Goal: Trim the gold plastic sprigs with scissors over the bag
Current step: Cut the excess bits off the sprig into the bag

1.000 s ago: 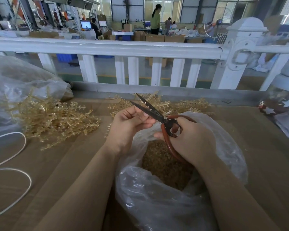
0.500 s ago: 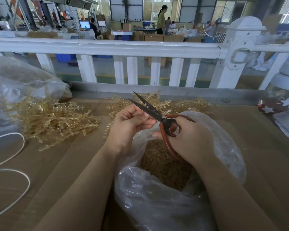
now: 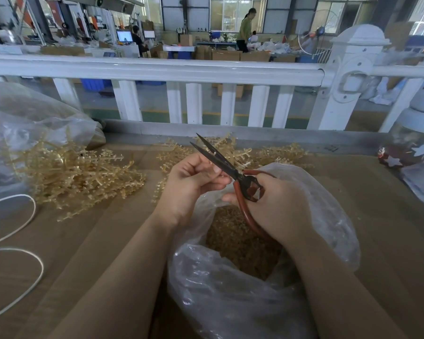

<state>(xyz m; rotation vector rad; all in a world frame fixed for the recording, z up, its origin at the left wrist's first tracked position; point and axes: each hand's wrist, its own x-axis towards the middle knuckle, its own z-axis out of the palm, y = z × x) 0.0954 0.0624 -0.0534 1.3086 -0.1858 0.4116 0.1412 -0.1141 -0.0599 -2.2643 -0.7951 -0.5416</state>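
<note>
So the left hand has its fingers curled in tight, pinching something tiny right up against the scissors. Honestly can't make out the piece itself, it's buried in the fingertips, just a pale speck showing at the blade. My guess is it's a short bit of sprig held close so the offcut falls straight down. The right hand is wrapped round the red-brown handle loops, and the dark blades stand a little apart, pointing up and away from the bag.

Both hands sit right above the bag's open mouth, which makes sense: the trimmings pile up inside it instead of all over the table. How deep that pile goes is hidden by the crumpled plastic and the right wrist.

Beyond the bag, a loose scatter of gold sprigs waits, partly blocked by the hands. Left of the bag there's a bigger heap of sprigs, spilling out of a second clear bag that's cut off at the frame edge.
</note>
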